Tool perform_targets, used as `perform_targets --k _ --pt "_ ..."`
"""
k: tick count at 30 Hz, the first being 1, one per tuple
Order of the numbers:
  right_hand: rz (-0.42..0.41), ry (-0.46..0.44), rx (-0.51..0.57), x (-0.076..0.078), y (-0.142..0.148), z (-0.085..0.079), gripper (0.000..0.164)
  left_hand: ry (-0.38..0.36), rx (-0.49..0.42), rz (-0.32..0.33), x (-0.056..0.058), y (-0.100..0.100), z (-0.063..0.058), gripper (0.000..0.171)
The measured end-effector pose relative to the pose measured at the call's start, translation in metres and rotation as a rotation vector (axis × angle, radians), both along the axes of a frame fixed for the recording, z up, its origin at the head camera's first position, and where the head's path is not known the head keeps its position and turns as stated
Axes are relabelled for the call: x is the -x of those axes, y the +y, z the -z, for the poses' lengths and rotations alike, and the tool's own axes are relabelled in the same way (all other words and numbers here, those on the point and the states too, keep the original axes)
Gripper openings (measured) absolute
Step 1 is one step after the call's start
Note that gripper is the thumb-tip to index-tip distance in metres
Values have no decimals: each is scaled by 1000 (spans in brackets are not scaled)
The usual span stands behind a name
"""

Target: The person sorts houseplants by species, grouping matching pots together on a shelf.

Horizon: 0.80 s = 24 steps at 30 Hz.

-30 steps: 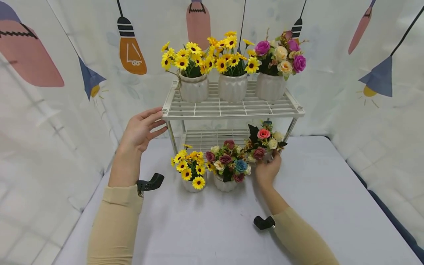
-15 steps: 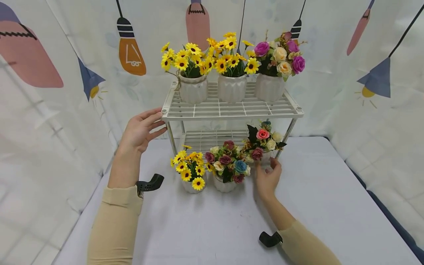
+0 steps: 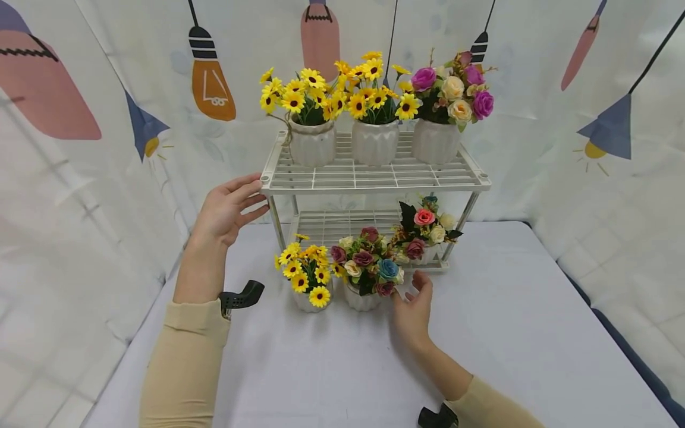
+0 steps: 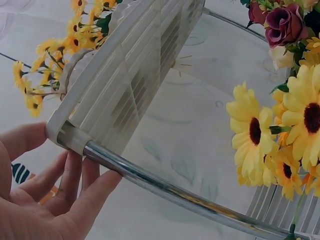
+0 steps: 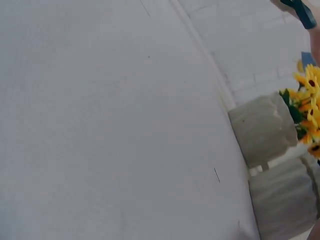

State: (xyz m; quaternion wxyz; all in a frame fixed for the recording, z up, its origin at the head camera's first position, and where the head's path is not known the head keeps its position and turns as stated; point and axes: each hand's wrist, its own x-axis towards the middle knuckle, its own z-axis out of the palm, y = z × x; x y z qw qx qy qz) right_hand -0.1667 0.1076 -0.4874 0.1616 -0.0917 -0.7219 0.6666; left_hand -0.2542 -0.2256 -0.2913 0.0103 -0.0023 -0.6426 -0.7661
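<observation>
My left hand (image 3: 222, 208) holds the upper left front corner of a white two-tier wire rack (image 3: 353, 190). In the left wrist view, its fingers and thumb sit around the corner and metal post (image 4: 170, 192). My right hand (image 3: 414, 312) is just right of a white pot of mixed roses (image 3: 361, 297), fingers loosely bent and holding nothing; contact with the pot is unclear. Left of that pot stands a pot of yellow daisies (image 3: 306, 300). A pot with a coral rose (image 3: 426, 254) sits at the lower shelf's right end, partly hidden by flowers.
The upper shelf carries two pots of yellow daisies (image 3: 313, 145) (image 3: 376, 142) and one pot of purple and cream roses (image 3: 436, 141). A pale cloth covers the table (image 3: 332, 368). A patterned curtain (image 3: 251, 35) hangs behind.
My right hand has let go of the coral-rose pot, leaving it on the lower shelf, and moved left and nearer me beside the mixed-rose pot. The left hand stays put.
</observation>
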Motion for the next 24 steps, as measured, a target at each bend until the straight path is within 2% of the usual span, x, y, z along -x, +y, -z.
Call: perform_targets --k 7,14,19,24 --pt "-100 -2 -1 -10 -16 7 75 -3 8 -2 1 0 -1 58" --pt "-135 71 -16 -6 -34 14 89 -1 1 -2 0 -1 -2 58" --pt "-150 127 39 0 -44 17 82 -7 4 2 0 -1 -1 59" --pt "-137 60 66 2 -48 17 77 -6 4 10 1 -1 0 59"
